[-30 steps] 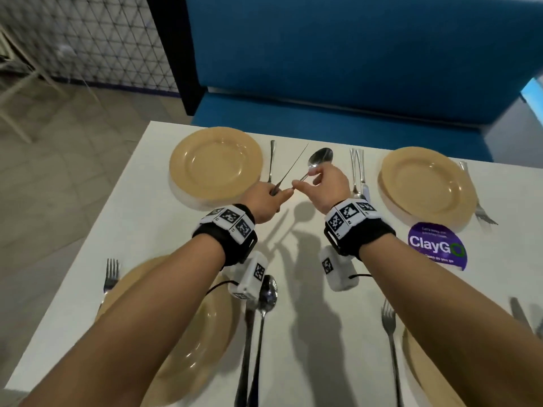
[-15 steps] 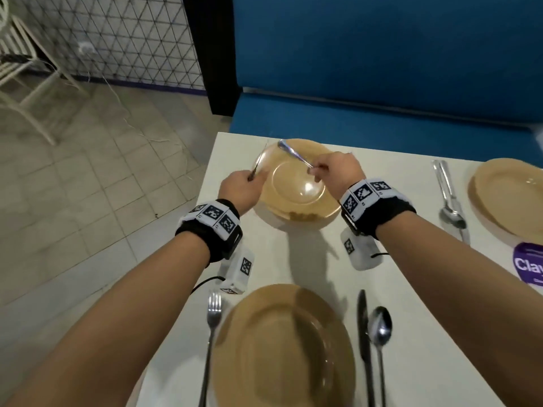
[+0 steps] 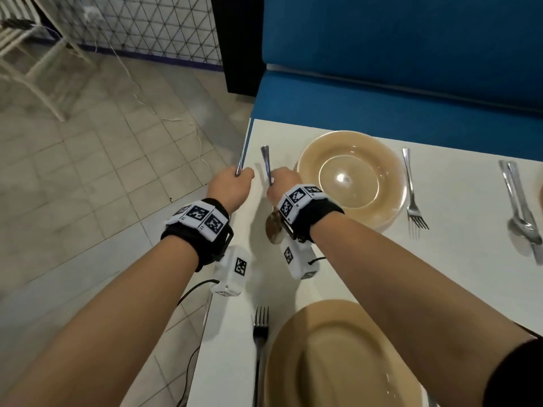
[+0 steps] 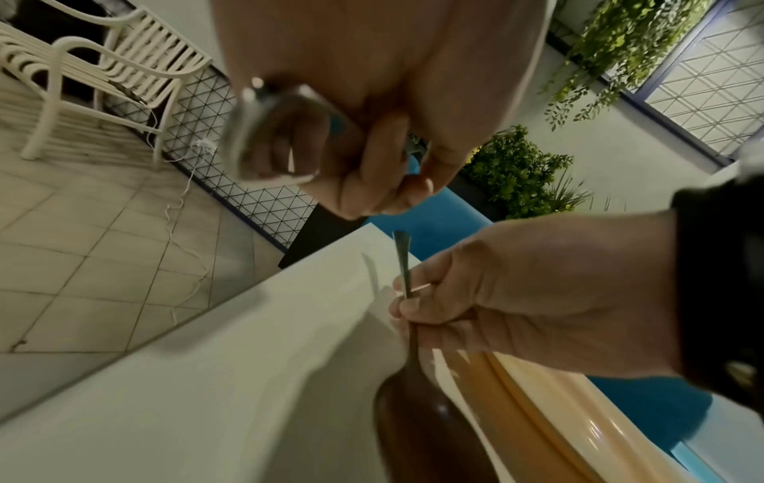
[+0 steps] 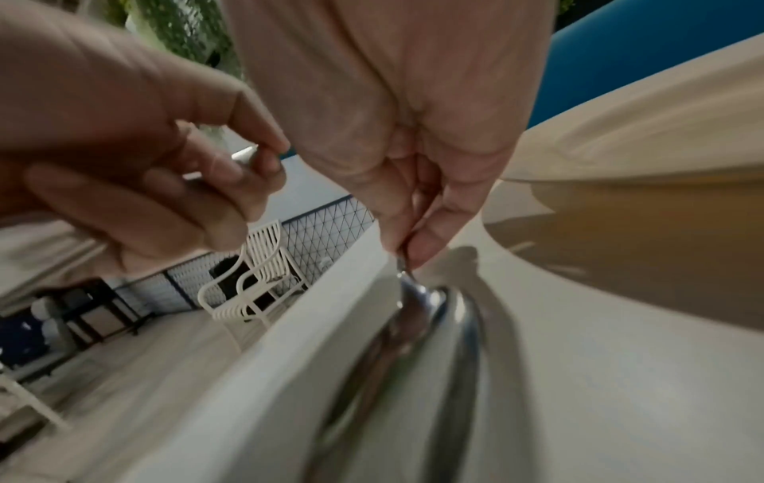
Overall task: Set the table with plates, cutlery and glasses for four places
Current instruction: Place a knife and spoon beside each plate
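Note:
My left hand (image 3: 241, 175) grips a knife (image 3: 239, 163) over the table's left edge, its thin end pointing away from me. My right hand (image 3: 276, 180) pinches a spoon (image 3: 273, 227) by the handle, just left of the far tan plate (image 3: 385, 160). The spoon's bowl points back toward my wrist and lies low on the white table (image 3: 458, 277); whether it touches I cannot tell. In the right wrist view, the fingertips (image 5: 422, 251) pinch the spoon (image 5: 413, 326) beside the plate (image 5: 620, 228). In the left wrist view, the knife (image 4: 268, 130) sits in my curled left hand (image 4: 388, 183).
A fork (image 3: 412, 198) lies right of the far plate. Another spoon and knife (image 3: 521, 212) lie at the right edge. A near tan plate (image 3: 338, 362) has a fork (image 3: 260, 342) on its left. A blue bench (image 3: 382, 92) runs behind the table; tiled floor drops off at the left.
Both hands moved from above the far plate to its left side. The spoon has turned so that its bowl points toward me, and it has dropped low. The knife stays in my left hand.

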Demonstrator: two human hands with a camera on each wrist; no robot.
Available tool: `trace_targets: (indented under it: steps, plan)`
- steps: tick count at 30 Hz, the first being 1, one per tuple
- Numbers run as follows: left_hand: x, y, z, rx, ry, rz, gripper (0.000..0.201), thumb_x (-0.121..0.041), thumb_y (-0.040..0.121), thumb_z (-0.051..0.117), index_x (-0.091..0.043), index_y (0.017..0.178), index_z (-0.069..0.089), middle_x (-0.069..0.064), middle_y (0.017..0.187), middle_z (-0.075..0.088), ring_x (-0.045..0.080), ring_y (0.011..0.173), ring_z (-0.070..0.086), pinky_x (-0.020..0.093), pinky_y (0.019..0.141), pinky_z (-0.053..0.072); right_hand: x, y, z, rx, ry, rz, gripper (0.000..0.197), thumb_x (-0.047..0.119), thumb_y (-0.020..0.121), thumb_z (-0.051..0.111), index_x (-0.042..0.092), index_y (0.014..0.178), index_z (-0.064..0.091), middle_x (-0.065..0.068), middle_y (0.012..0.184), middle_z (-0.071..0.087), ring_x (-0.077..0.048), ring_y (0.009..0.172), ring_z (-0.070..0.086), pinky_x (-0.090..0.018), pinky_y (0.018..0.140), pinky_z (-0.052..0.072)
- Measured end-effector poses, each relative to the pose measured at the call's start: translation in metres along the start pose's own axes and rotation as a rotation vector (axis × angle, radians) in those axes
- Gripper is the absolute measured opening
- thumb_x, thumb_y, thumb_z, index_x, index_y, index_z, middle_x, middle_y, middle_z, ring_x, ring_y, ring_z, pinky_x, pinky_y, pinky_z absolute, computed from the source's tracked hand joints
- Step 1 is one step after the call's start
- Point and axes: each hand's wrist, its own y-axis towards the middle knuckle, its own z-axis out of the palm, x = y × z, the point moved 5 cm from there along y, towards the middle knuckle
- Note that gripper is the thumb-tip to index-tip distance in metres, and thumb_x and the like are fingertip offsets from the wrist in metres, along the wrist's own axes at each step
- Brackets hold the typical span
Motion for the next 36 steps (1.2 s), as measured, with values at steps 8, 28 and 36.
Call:
trace_targets:
  steps: [8, 28, 36]
  plan:
    - [0.014, 0.001, 0.009, 0.091, -0.239, -0.176, 0.033, -0.015, 0.094, 0.032, -0.006, 0.101, 0.063, 0.007, 0.062, 0.055, 0.013, 0.049, 0.033, 0.019, 0.038, 0.026, -0.006, -0.005, -0.007, -0.091, 0.027, -0.023, 0.028, 0.004, 0.090, 0.049, 0.006, 0.116, 0.057, -0.013, 0.112, 0.063, -0.029, 0.104, 0.060, -0.030, 0.081, 0.045]
    - [-0.064, 0.012, -0.014, -0.366, 0.059, 0.197, 0.028, -0.027, 0.088, 0.055, -0.017, 0.111, 0.068, 0.001, 0.107, 0.069, 0.017, 0.099, 0.062, 0.022, 0.086, 0.044, -0.035, -0.025, -0.131, -0.195, -0.332, -0.024, 0.030, 0.031, 0.081, 0.072, 0.014, 0.105, 0.070, -0.008, 0.088, 0.060, -0.024, 0.077, 0.051, -0.028, 0.064, 0.042]
    - [-0.005, 0.011, 0.060, -0.013, 0.403, -0.001, 0.054, -0.018, 0.078, 0.074, -0.008, 0.123, 0.047, 0.014, 0.119, 0.060, 0.030, 0.110, 0.058, 0.033, 0.086, 0.047, -0.054, -0.004, -0.081, -0.081, 0.394, 0.151, 0.018, 0.028, 0.075, 0.079, 0.011, 0.078, 0.073, -0.008, 0.085, 0.074, -0.023, 0.085, 0.072, -0.038, 0.084, 0.058]
